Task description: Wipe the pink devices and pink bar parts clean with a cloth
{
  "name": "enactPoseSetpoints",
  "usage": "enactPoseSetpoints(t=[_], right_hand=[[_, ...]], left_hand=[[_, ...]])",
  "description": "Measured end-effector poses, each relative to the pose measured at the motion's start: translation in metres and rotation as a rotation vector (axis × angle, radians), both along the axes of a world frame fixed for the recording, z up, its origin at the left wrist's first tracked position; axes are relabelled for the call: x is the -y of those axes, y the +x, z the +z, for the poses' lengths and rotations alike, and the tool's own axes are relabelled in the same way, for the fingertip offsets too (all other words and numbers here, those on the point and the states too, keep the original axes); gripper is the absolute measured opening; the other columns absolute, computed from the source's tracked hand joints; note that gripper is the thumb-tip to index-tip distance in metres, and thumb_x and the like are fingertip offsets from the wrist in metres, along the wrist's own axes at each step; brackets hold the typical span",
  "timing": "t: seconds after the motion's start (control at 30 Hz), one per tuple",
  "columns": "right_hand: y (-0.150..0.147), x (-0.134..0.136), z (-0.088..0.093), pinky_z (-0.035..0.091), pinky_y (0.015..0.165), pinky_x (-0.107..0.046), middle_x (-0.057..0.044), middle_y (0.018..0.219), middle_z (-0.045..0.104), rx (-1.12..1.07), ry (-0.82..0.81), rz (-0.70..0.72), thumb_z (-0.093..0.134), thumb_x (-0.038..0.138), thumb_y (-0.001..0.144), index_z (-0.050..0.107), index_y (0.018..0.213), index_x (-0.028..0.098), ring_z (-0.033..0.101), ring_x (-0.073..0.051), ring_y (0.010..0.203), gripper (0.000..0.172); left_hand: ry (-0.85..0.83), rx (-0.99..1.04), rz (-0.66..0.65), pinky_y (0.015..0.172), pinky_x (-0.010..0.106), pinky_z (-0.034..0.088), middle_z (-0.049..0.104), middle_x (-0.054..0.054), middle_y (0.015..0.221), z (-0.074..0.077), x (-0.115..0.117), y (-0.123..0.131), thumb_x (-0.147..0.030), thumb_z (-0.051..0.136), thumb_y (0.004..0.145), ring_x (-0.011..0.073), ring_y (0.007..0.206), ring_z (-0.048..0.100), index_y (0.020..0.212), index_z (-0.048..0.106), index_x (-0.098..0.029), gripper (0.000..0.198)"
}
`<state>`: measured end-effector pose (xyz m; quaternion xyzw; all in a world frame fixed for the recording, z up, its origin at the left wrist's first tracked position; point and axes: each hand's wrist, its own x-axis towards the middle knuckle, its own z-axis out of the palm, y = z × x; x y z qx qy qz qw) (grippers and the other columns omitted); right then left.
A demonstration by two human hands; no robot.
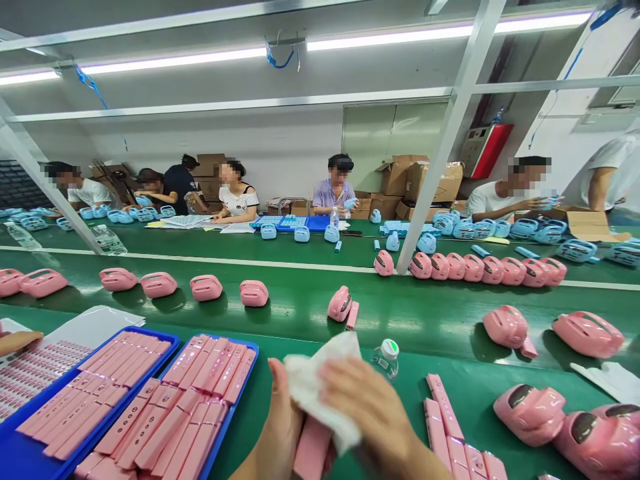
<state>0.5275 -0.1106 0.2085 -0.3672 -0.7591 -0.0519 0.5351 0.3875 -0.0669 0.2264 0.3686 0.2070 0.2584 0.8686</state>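
Near the bottom centre, my left hand (280, 420) is closed around a long pink plastic piece (312, 448), held upright with its lower end showing. My right hand (370, 403), slightly blurred, presses a white cloth (320, 373) over the upper part of that piece. The cloth hides the top of the piece and some of my fingers. To the left, similar pink pieces (170, 427) lie in rows in a blue tray (257, 353). More pink pieces (445, 413) rest on the green table to the right of my hands.
A clear bottle (386, 360) stands just beyond my right hand. Glossy pink housings (530, 413) sit at the right, others (254, 293) along the green belt (295, 320). A second blue tray (173, 341) and printed sheets (55, 367) lie left. Co-workers sit opposite behind light-blue housings.
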Motion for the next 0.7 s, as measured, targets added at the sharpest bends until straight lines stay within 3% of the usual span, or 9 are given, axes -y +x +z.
enactPoseSetpoints(t=[0.07, 0.13, 0.23, 0.37, 0.43, 0.5, 0.57, 0.63, 0.7], right_hand=[[0.008, 0.002, -0.004, 0.053, 0.087, -0.025, -0.004, 0.101, 0.073, -0.602, -0.177, -0.102, 0.054, 0.032, 0.089, 0.069, 0.103, 0.019, 0.067, -0.019, 0.098, 0.024], [0.016, 0.002, -0.003, 0.057, 0.067, -0.022, -0.002, 0.09, 0.075, -1.011, -0.279, -0.201, 0.048, 0.035, 0.092, 0.067, 0.103, 0.021, 0.07, -0.017, 0.087, 0.027], [0.018, 0.002, 0.003, 0.057, 0.059, -0.022, -0.003, 0.092, 0.074, -1.255, -0.362, -0.139, 0.048, 0.039, 0.091, 0.065, 0.107, 0.02, 0.07, -0.018, 0.086, 0.03], [0.004, 0.009, 0.007, 0.057, 0.057, -0.022, -0.003, 0.092, 0.074, -1.564, -0.493, -0.003, 0.068, 0.039, 0.077, 0.067, 0.1, 0.02, 0.069, -0.018, 0.08, 0.03], [-0.003, 0.015, 0.005, 0.056, 0.055, -0.019, -0.002, 0.094, 0.074, -1.396, -0.466, -0.076, 0.064, 0.039, 0.081, 0.068, 0.1, 0.022, 0.069, -0.015, 0.073, 0.026], [-0.008, 0.022, 0.004, 0.057, 0.059, -0.02, -0.004, 0.106, 0.071, -1.044, -0.417, -0.156, 0.053, 0.035, 0.089, 0.065, 0.111, 0.023, 0.069, -0.015, 0.077, 0.027], [-0.013, 0.027, 0.005, 0.056, 0.081, -0.029, -0.006, 0.127, 0.06, -0.602, -0.301, -0.194, 0.045, 0.029, 0.093, 0.056, 0.125, 0.023, 0.064, -0.021, 0.103, 0.035], [-0.017, 0.031, 0.007, 0.044, 0.102, -0.041, -0.006, 0.14, 0.047, -0.248, -0.172, -0.189, 0.043, 0.025, 0.093, 0.048, 0.133, 0.023, 0.044, -0.027, 0.128, 0.04], [-0.021, 0.032, 0.008, 0.041, 0.104, -0.044, -0.007, 0.139, 0.048, -0.098, -0.102, -0.183, 0.046, 0.029, 0.092, 0.049, 0.132, 0.022, 0.039, -0.028, 0.131, 0.041]], left_hand=[[-0.036, 0.024, -0.03, 0.025, 0.017, 0.029, 0.061, 0.0, 0.061, 0.002, 0.004, -0.001, -0.089, 0.034, 0.057, 0.007, 0.03, 0.047, 0.088, 0.061, -0.021, 0.08], [-0.046, 0.011, -0.077, 0.027, 0.013, 0.028, 0.056, -0.003, 0.048, 0.004, 0.01, -0.003, -0.079, 0.04, 0.069, 0.004, 0.027, 0.042, 0.076, 0.059, -0.019, 0.063], [-0.049, -0.035, -0.121, 0.035, 0.011, 0.035, 0.048, -0.004, 0.036, 0.01, 0.017, -0.008, -0.059, 0.051, 0.081, 0.0044, 0.032, 0.044, 0.069, 0.058, -0.017, 0.045], [-0.088, -0.038, -0.052, 0.037, 0.012, 0.04, 0.061, 0.001, 0.051, 0.015, 0.023, -0.01, -0.056, 0.051, 0.082, 0.0069, 0.039, 0.054, 0.076, 0.063, -0.014, 0.044], [-0.12, -0.061, -0.01, 0.039, 0.014, 0.044, 0.063, 0.002, 0.059, 0.016, 0.025, -0.009, -0.054, 0.054, 0.081, 0.0078, 0.043, 0.057, 0.078, 0.064, -0.014, 0.041], [-0.163, -0.104, 0.022, 0.042, 0.015, 0.046, 0.063, 0.001, 0.064, 0.015, 0.027, -0.009, -0.053, 0.058, 0.079, 0.0083, 0.048, 0.059, 0.077, 0.064, -0.013, 0.04], [-0.198, -0.138, 0.031, 0.043, 0.016, 0.047, 0.063, 0.002, 0.064, 0.011, 0.028, -0.009, -0.053, 0.059, 0.078, 0.0091, 0.05, 0.059, 0.077, 0.065, -0.013, 0.041], [-0.211, -0.105, 0.005, 0.041, 0.017, 0.045, 0.06, 0.001, 0.058, 0.006, 0.027, -0.009, -0.058, 0.054, 0.08, 0.0094, 0.047, 0.057, 0.081, 0.065, -0.014, 0.045], [-0.208, -0.035, -0.033, 0.04, 0.019, 0.045, 0.059, 0.0, 0.056, 0.001, 0.024, -0.01, -0.062, 0.047, 0.081, 0.011, 0.047, 0.057, 0.086, 0.066, -0.016, 0.049]])
